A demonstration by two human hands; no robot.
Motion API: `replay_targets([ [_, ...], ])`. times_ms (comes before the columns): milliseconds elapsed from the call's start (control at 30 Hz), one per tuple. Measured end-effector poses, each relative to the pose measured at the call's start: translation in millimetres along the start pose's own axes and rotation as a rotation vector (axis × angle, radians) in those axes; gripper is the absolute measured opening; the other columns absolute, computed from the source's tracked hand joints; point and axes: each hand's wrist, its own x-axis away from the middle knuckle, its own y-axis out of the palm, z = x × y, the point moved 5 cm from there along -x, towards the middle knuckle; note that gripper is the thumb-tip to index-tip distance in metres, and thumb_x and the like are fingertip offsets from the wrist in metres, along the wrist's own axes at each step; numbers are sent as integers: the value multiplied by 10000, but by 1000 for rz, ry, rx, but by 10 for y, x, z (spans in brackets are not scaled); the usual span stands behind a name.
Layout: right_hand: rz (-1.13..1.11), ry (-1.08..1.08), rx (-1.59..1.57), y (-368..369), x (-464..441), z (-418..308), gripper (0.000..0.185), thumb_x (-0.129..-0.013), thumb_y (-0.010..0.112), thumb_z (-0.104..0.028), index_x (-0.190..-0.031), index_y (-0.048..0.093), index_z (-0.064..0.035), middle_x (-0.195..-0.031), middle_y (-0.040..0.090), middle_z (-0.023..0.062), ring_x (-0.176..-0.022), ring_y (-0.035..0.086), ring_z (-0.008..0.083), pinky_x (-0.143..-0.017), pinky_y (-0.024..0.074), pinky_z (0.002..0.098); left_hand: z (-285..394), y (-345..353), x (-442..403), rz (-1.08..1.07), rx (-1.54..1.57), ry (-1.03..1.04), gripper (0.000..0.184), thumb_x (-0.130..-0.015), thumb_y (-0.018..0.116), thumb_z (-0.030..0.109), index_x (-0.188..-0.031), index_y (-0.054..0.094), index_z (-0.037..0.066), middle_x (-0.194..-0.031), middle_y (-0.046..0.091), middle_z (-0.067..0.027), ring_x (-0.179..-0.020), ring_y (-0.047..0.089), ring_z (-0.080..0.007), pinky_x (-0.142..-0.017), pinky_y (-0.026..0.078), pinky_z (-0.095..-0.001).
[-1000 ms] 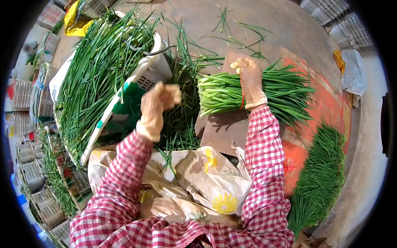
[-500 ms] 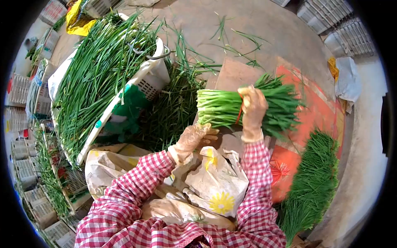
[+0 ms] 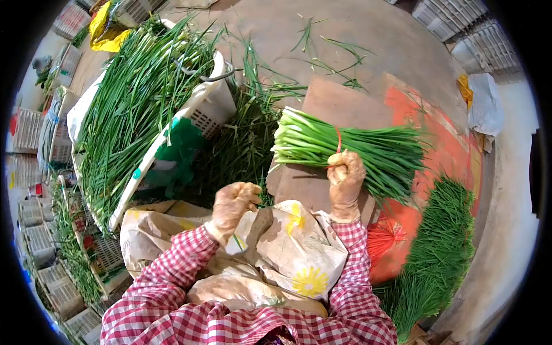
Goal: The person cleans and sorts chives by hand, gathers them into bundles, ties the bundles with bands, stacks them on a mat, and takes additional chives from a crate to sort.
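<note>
A bundle of green stalks (image 3: 379, 152) lies across the brown board (image 3: 330, 106), pale ends to the left, with a red band (image 3: 338, 138) around it. At the lower edge of the bundle, just below the band, my right hand (image 3: 346, 178) is closed with curled fingers; what it grips is too small to make out. My left hand (image 3: 233, 207), also gloved, is over the cloth on my lap (image 3: 270, 241), left of the bundle and apart from it. Its fingers are curled together, and whether they hold anything is hidden.
A tilted white basket (image 3: 214, 109) full of loose green stalks stands at the left. Loose leaves (image 3: 247, 132) lie beside it. More green bunches (image 3: 440, 247) lie at the lower right, by red strings (image 3: 385, 238). Stacked crates (image 3: 489, 49) line the edges.
The banded bundle has turned, its leafy end now lower. My right hand has moved down to its lower edge. My left hand has drawn away from the bundle, down and to the left.
</note>
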Motion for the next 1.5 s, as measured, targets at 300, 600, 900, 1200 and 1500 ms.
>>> replay_targets([
  [300,44,67,48,43,516,-11,280,-920,521,-227,-768,613,-10,-701,627,28,-528,453,53,-467,338,209,877,1167,-319,-42,-1860,989,1191,-590,707,588,-1445,144,-21,-1489,207,-187,-1407,147,-318,-1121,104,-508],
  [600,99,130,151,240,17,-105,173,-894,576,-161,-811,597,-10,-660,593,109,-580,582,173,-529,464,297,367,1439,-1000,-3,-1930,865,805,-851,474,330,-1455,69,-17,-1510,120,-195,-1409,83,-376,-1128,49,-501],
  [900,-32,-91,391,367,251,-383,169,-884,550,-80,-727,534,-19,-643,576,121,-570,574,213,-533,455,317,559,1460,-1493,-178,-1976,524,513,-858,561,299,-1209,399,-38,-1090,556,-229,-1022,554,-333,-903,441,-430],
  [1200,-268,447,401,-24,506,-37,240,-860,533,-246,-1002,617,-72,-921,660,173,-868,632,352,-755,497,417,948,1795,-974,-341,-1754,536,657,-511,853,391,-980,567,32,-903,640,-139,-859,631,-298,-769,506,-400],
  [1500,237,297,475,-570,1174,14,298,-858,535,-310,-824,645,-35,-858,664,162,-824,632,331,-716,488,420,739,1145,-1616,-343,-1907,782,1011,-531,859,336,-1352,348,40,-1113,600,-173,-994,597,-323,-843,486,-399],
])
